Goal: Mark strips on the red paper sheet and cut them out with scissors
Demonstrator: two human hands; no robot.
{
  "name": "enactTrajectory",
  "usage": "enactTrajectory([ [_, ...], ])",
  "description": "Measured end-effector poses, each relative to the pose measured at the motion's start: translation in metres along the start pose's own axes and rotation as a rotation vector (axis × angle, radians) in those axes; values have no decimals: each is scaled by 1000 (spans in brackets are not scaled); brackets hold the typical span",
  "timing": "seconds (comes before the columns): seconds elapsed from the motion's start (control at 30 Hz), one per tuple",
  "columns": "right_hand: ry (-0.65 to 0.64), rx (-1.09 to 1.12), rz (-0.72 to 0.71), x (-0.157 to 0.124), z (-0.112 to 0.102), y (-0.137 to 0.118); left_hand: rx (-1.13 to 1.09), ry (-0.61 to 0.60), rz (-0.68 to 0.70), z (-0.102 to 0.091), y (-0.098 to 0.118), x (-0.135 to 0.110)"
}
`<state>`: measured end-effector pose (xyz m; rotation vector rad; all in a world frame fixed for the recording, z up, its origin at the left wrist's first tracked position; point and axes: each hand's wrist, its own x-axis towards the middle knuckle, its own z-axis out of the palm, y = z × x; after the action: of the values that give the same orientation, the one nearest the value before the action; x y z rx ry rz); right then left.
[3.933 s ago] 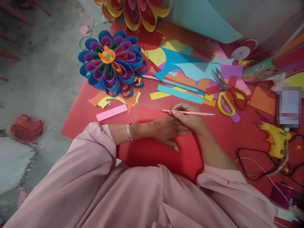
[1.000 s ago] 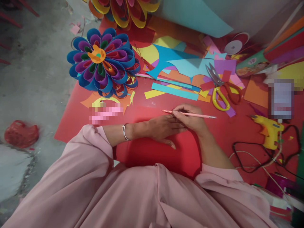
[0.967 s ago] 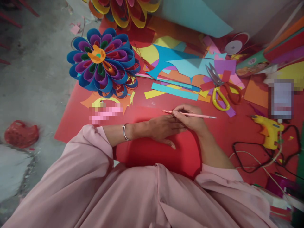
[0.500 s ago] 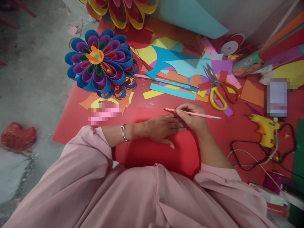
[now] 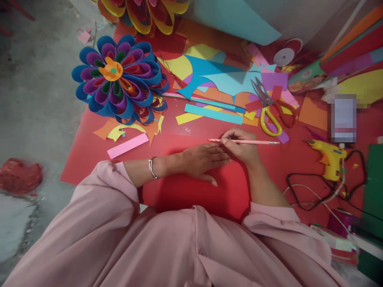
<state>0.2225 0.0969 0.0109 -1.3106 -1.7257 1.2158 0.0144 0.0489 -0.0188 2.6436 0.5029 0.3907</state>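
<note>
The pencil (image 5: 254, 142) is in the right hand (image 5: 241, 146), above the near part of the tabletop (image 5: 85, 149), about midway between its left and right sides. Thumb and fingers of this hand pinch the shaft not far from the tip. The left hand (image 5: 200, 161) is spread flat on the red sheet (image 5: 227, 187), palm down, and grasps nothing; its fingertips come just beside the right hand.

The long axis of the pencil lies almost parallel to the near edge of the tabletop. The tip points to the left edge, the end with metal ferrule to the right. If the tip touches the sheet, I cannot tell.

The pencil should be light and stiff, a little smooth, with a tip which could break; the best hold is low on the shaft. The sheet looks thin and flexible; it would slide or crease easily, so a flat palm suits it. Its right side is rounded, but the forearms and hands hide too much to judge its long axis.
</note>
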Motion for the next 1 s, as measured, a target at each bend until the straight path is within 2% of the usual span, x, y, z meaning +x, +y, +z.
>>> enactTrajectory([
  [0.4,4,4,-7,0,0,2,19,-49,-19,-2,1,1],
  [0.8,-16,-10,9,0,-1,0,-12,15,-4,1,-1,-1],
  [1.0,-14,8,3,0,-1,-1,-13,6,-2,0,-1,-1],
])
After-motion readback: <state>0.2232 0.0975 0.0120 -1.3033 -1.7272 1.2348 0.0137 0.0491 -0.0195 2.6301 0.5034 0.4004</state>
